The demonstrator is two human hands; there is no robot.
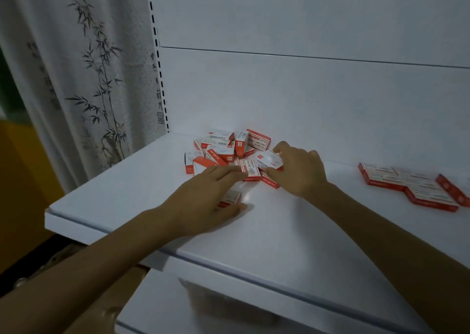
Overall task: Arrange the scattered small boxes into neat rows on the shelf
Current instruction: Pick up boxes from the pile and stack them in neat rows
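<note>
Pinching a red-and-white box (269,159) is the right hand (300,173); left hand (203,201) lies flat.

Two forearms (127,237) are showing bare right up to the frame's edge, slim and smooth, each tapering to a narrow wrist (159,214). The left grip (203,196) and right grip (300,170) are showing bare fingers (229,176) too, slightly blurred, so nails and finer marks are proving too soft to make out.
</note>
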